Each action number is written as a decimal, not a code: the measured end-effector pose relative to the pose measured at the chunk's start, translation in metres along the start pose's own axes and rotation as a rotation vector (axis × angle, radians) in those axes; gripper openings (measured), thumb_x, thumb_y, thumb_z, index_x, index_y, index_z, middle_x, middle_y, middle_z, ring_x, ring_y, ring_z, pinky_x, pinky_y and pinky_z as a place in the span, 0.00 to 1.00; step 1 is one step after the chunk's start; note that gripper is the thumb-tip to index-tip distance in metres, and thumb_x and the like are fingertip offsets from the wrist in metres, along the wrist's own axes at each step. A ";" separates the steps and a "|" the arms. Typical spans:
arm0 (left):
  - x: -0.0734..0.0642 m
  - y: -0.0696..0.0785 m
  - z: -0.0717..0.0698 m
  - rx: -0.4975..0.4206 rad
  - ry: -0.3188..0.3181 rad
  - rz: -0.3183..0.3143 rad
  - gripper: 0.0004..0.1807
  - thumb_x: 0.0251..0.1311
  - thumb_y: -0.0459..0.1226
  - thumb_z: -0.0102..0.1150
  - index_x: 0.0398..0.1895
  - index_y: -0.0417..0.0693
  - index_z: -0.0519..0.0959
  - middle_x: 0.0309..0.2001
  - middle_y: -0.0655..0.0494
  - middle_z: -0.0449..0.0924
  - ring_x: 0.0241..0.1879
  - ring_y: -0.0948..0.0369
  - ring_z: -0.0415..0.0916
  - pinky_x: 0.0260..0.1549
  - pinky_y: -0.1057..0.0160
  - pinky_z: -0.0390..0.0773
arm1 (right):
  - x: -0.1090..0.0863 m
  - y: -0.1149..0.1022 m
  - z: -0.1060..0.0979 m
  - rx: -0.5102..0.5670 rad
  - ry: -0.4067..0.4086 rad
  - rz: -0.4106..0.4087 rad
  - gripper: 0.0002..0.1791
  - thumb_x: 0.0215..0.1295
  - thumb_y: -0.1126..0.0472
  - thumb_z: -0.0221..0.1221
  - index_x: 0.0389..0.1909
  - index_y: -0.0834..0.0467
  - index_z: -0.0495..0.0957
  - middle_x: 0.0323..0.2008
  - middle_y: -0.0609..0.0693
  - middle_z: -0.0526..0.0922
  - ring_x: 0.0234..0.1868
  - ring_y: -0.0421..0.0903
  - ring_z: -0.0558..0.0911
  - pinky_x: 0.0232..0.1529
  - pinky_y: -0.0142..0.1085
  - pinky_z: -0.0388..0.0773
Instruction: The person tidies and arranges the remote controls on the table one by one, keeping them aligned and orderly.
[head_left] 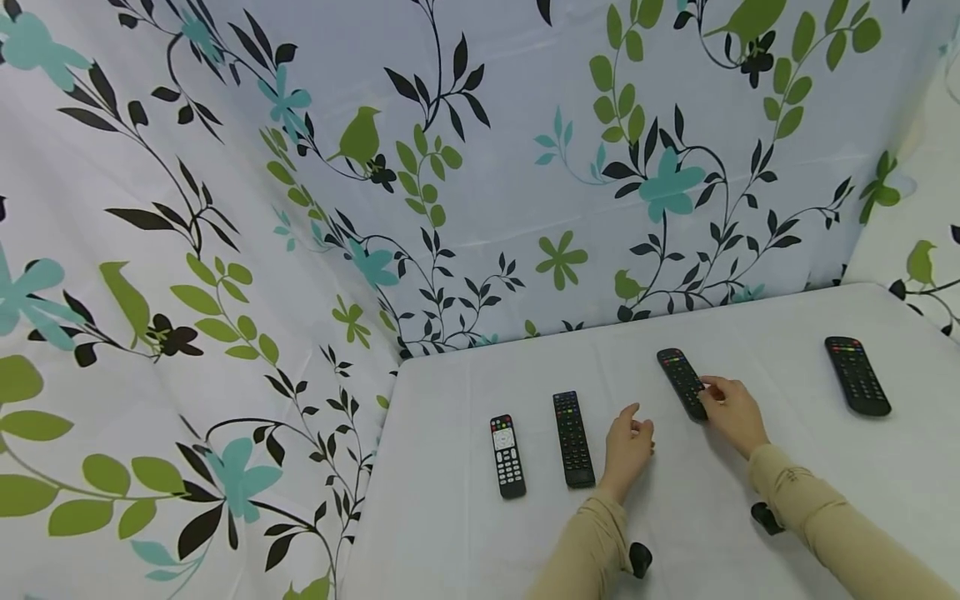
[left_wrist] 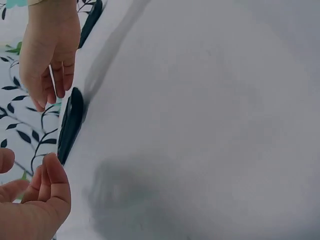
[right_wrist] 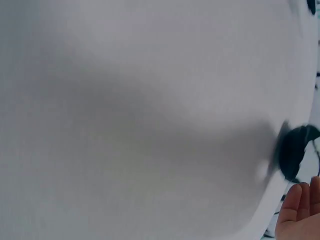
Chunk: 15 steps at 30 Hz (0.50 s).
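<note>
My right hand [head_left: 735,412] is at the right edge of a black remote control [head_left: 681,383] with coloured buttons. In the left wrist view, the right hand [left_wrist: 50,57] has loosely extended fingers close to that remote [left_wrist: 72,122], not wrapped round it. The right wrist view shows its fingertips [right_wrist: 302,202] beside a blurred dark remote [right_wrist: 292,152]; whether they touch is unclear. My left hand [head_left: 628,446] hovers over the table, fingers loosely bent and holding nothing. Left of it lies a long black remote [head_left: 573,442].
A smaller black remote with white buttons [head_left: 507,458] lies farthest left, and another black remote [head_left: 858,377] at the far right. They rest on a white-covered table [head_left: 450,550]. Patterned curtains [head_left: 480,167] hang behind and to the left.
</note>
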<state>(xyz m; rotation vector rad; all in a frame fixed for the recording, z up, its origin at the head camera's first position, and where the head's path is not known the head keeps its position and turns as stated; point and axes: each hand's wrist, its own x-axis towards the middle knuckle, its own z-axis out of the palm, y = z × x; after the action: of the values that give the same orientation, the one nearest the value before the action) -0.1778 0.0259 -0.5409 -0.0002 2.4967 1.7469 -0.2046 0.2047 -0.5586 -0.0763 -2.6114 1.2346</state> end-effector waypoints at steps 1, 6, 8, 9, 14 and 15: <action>0.004 0.004 0.007 0.011 -0.006 0.000 0.23 0.62 0.38 0.53 0.60 0.43 0.69 0.32 0.61 0.71 0.23 0.71 0.72 0.24 0.74 0.70 | 0.004 0.004 -0.005 -0.007 0.006 0.008 0.20 0.66 0.62 0.47 0.53 0.71 0.72 0.40 0.67 0.74 0.41 0.58 0.74 0.38 0.44 0.70; 0.017 0.016 0.031 0.080 -0.052 -0.010 0.25 0.59 0.38 0.56 0.61 0.41 0.68 0.29 0.59 0.74 0.25 0.68 0.70 0.26 0.71 0.69 | 0.015 0.021 -0.009 -0.018 0.010 0.035 0.20 0.64 0.64 0.47 0.53 0.72 0.72 0.40 0.68 0.75 0.41 0.59 0.75 0.38 0.45 0.71; 0.021 0.013 0.036 0.107 -0.073 0.026 0.27 0.57 0.37 0.56 0.60 0.37 0.67 0.28 0.58 0.76 0.25 0.68 0.70 0.26 0.70 0.71 | 0.017 0.026 -0.006 -0.029 0.001 0.043 0.20 0.65 0.64 0.46 0.53 0.72 0.71 0.40 0.68 0.76 0.42 0.60 0.75 0.39 0.47 0.72; 0.022 0.012 0.038 0.111 -0.081 0.027 0.27 0.56 0.36 0.57 0.60 0.36 0.67 0.28 0.56 0.77 0.25 0.67 0.71 0.27 0.69 0.72 | 0.018 0.028 -0.005 -0.037 -0.005 0.049 0.20 0.65 0.65 0.45 0.53 0.72 0.71 0.40 0.69 0.76 0.42 0.61 0.76 0.40 0.49 0.73; 0.033 0.015 0.051 0.116 -0.078 -0.052 0.31 0.50 0.32 0.58 0.61 0.36 0.66 0.35 0.48 0.79 0.34 0.59 0.75 0.38 0.62 0.76 | 0.023 0.030 -0.004 -0.062 -0.034 0.089 0.21 0.65 0.65 0.43 0.53 0.74 0.70 0.41 0.71 0.76 0.43 0.63 0.76 0.43 0.53 0.72; 0.035 0.017 0.053 0.120 -0.073 -0.067 0.32 0.49 0.31 0.57 0.62 0.36 0.66 0.38 0.47 0.78 0.37 0.57 0.76 0.41 0.61 0.76 | 0.024 0.029 -0.004 -0.067 -0.043 0.099 0.22 0.65 0.64 0.43 0.53 0.74 0.70 0.42 0.72 0.76 0.43 0.63 0.76 0.43 0.53 0.72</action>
<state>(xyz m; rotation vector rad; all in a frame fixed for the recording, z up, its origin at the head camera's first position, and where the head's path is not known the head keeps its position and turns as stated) -0.2094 0.0835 -0.5456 -0.0114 2.5138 1.5416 -0.2287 0.2299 -0.5737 -0.1957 -2.7155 1.1931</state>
